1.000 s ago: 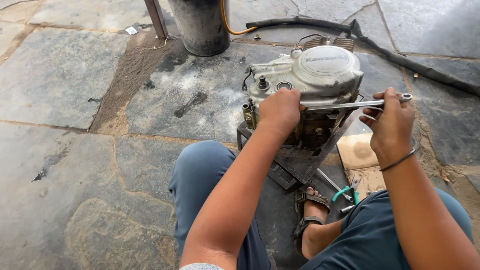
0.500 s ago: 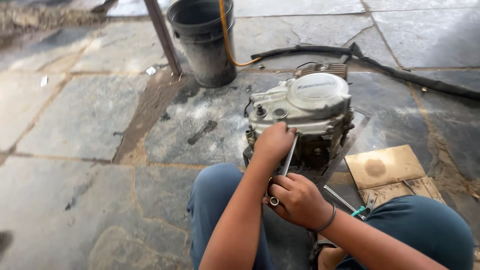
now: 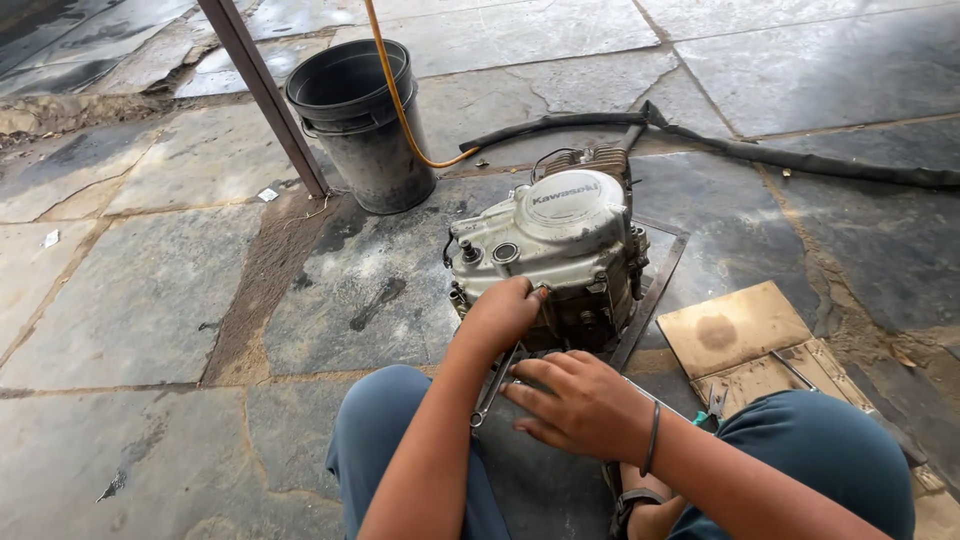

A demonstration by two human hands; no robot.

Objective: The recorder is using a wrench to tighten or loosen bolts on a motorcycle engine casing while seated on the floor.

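Observation:
I sit on the stone floor with a grey motorcycle engine (image 3: 560,235) in front of my knees. My left hand (image 3: 505,315) is closed on the head end of a metal wrench (image 3: 492,392), held against the engine's lower left side. The handle slants down toward me. My right hand (image 3: 580,405), with a dark bangle on the wrist, holds the handle with its fingers stretched along it. The fastener under my left hand is hidden.
The engine stands on a flat metal tray (image 3: 662,285). A black bucket (image 3: 360,125) with an orange hose (image 3: 398,100) stands behind it, next to a slanted metal post (image 3: 262,95). A black hose (image 3: 800,155) crosses the floor. Cardboard pieces (image 3: 735,335) lie at the right.
The wrench handle has swung from pointing right, level, down toward me. My right hand followed it from the engine's right side to in front of my lap. The view tilted up.

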